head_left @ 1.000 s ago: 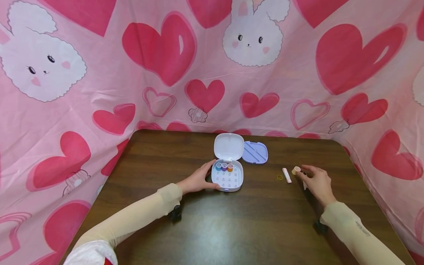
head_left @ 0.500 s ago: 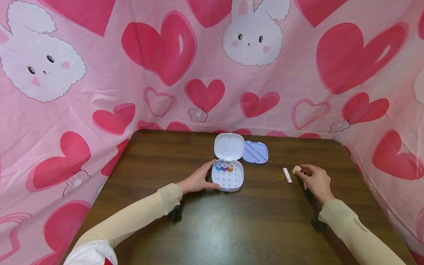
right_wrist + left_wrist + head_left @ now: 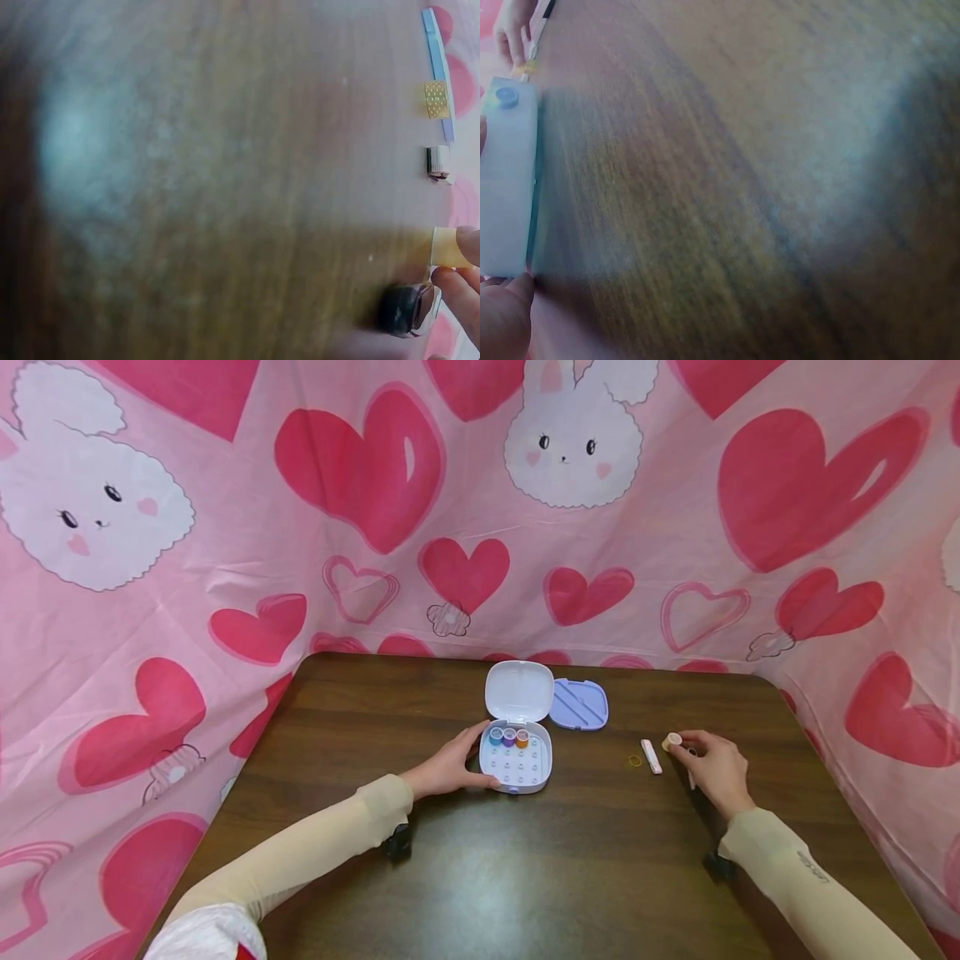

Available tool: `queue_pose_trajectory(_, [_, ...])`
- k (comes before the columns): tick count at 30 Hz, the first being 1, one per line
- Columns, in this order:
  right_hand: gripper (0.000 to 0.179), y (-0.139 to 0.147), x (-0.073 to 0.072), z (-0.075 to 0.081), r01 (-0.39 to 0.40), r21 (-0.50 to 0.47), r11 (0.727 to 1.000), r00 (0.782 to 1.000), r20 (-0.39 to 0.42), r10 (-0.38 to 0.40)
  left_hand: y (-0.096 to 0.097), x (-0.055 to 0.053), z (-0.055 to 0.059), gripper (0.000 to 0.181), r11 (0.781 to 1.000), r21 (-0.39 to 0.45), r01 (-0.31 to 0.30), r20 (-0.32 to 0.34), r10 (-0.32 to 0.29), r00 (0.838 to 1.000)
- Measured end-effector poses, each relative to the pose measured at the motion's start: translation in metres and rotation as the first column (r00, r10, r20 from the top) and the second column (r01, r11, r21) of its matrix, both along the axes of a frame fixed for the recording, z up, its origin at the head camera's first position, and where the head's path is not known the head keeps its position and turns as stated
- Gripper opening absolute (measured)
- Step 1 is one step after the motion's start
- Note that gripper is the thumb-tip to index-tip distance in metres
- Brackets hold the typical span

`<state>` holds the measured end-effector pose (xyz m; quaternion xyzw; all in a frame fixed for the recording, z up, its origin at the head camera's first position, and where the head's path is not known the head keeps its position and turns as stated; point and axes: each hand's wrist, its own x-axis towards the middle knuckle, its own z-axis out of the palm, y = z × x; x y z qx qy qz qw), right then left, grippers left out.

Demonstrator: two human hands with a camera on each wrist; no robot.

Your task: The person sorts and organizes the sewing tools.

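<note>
The person's left hand point(image 3: 450, 767) grips a rounded white plastic box point(image 3: 517, 789) from 9 o'clock, its thumb along the near corner at about 8 o'clock and its fingers at about 10. The box stands near the middle of the dark brown wood-grain tabletop point(image 3: 480, 877), with its hinged white lid point(image 3: 519, 691) raised at 12 o'clock. Inside are rows of small pegs; along the far row, running from the left corner, stand a blue round spool point(image 3: 496, 742), a purple round spool point(image 3: 509, 742) and an orange round spool point(image 3: 522, 742).

Well apart, at 3 o'clock from the box, the right hand point(image 3: 716, 770) pinches a pale yellow cylindrical spool point(image 3: 672, 741) between thumb and finger. Just beside those fingers, partly hidden by them in the head view, is a small dark-and-clear object point(image 3: 409, 309) whose kind I cannot tell.

At 8 o'clock from the pale spool, just beside it, lies a slim white bar point(image 3: 651, 757); at 9 o'clock from the bar is a thin yellow dotted ring point(image 3: 436, 100). A flat lavender plastic tray point(image 3: 579, 705) with a diagonal strip lies at 2 o'clock from the box. Pink cloth point(image 3: 637, 539) printed with red hearts and white rabbits hangs behind.
</note>
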<state>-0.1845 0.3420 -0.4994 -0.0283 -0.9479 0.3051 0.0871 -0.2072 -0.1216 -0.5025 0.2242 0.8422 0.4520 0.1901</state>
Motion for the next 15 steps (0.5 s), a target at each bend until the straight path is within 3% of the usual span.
queue_pose_trajectory(8, [0.036,0.0000,0.0009,0.0003,0.020,-0.001,1.000,0.999,-0.043,-0.020,0.0008,0.0009,0.0014,0.105,1.000,-0.001,-0.002,0.006,0.002,1.000])
queue_pose_trajectory(15, [0.029,-0.0019,0.0025,0.0043,0.020,0.011,1.000,0.991,-0.136,-0.018,0.0000,0.0008,0.0018,0.105,1.000,0.002,-0.004,0.008,0.004,1.000])
